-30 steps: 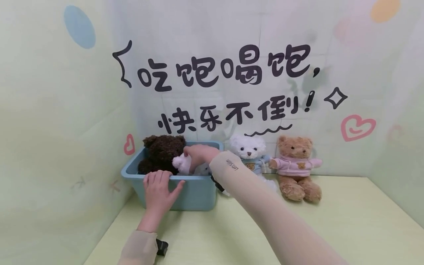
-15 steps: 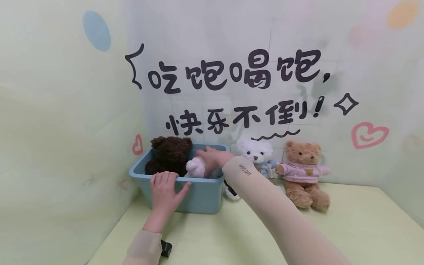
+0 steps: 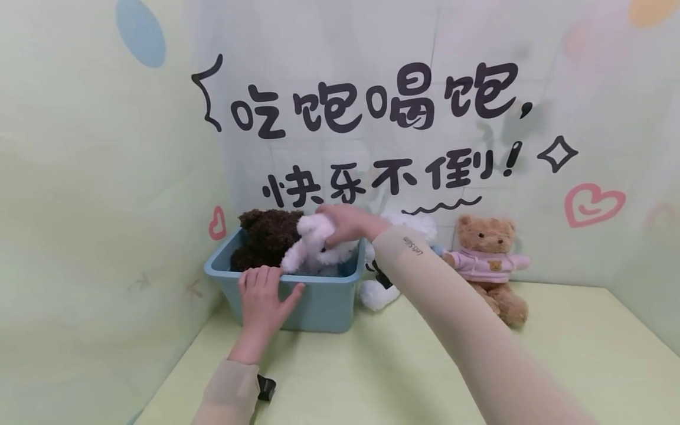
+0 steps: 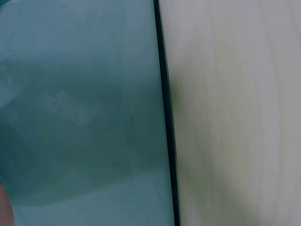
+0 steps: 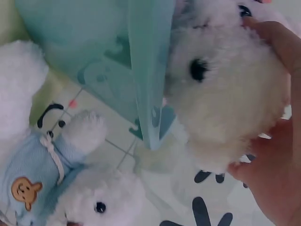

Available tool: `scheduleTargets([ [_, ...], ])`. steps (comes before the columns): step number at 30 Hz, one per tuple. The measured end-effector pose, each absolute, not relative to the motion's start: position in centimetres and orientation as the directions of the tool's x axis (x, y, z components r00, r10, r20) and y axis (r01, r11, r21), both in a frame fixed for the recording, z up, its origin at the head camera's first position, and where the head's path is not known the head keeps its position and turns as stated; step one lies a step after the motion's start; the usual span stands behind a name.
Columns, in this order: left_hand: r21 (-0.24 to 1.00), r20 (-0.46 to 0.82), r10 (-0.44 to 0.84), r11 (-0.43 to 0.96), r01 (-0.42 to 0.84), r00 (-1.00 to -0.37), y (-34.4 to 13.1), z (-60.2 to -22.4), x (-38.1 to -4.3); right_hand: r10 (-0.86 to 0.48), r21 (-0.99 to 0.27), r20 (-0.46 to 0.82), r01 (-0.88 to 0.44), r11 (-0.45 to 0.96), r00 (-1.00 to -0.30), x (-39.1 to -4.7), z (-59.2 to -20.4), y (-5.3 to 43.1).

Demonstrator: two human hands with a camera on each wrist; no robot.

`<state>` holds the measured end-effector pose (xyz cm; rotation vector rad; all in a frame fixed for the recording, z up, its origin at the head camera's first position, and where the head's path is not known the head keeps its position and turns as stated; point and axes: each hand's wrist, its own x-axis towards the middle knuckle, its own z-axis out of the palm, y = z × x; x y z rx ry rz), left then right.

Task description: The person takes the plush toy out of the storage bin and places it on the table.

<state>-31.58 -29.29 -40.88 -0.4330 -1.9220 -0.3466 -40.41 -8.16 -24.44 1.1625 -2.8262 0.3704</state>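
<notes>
A blue plastic bin point(image 3: 319, 304) stands on the table against the back wall. My left hand point(image 3: 265, 301) grips its front rim, fingers hooked over the edge and thumb outside. My right hand point(image 3: 347, 224) holds a fluffy plush toy point(image 5: 225, 89) by the head, above the bin's right end. That head is off-white with a black eye. Pressed close to it is a pinkish-white plush part point(image 3: 313, 230); I cannot tell whether this is a second toy. A dark brown teddy bear point(image 3: 271, 236) sits in the bin's left half.
Right of the bin, a white teddy bear point(image 5: 28, 179) in a blue hoodie is partly hidden by my right arm. Beside it a tan teddy bear point(image 3: 486, 265) in a pink hoodie sits against the wall. The pale wooden table point(image 3: 382, 366) runs along the front.
My right hand has risen inside the bin, bringing the fluffy plush up so that more of it shows above the rim. My left hand stays on the front rim.
</notes>
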Motion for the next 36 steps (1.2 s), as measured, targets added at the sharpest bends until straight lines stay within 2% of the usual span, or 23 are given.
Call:
scheduleTargets([
  [9, 0.038, 0.924, 0.140, 0.892, 0.451, -0.355, -29.4, -40.9, -31.6, -0.610, -0.096, 0.331, -0.668, 0.738, -0.720, -40.5, -21.0, -6.5],
  [17, 0.058, 0.913, 0.134, 0.892, 0.447, -0.385, -29.4, -40.7, -31.5, -0.555, -0.031, 0.396, -0.615, 0.788, -0.732, -40.2, -18.4, -5.5],
  [28, 0.054, 0.910, 0.145, 0.887, 0.458, -0.389, -29.3, -40.6, -31.5, -0.491, -0.029, 0.427, -0.554, 0.832, -0.760, -40.6, -20.1, -6.0],
  [36, 0.061, 0.908, 0.140, 0.889, 0.455, -0.395, -29.3, -40.8, -31.3, -0.488, 0.094, 0.479, -0.510, 0.855, -0.730, -40.5, -22.0, -7.2],
])
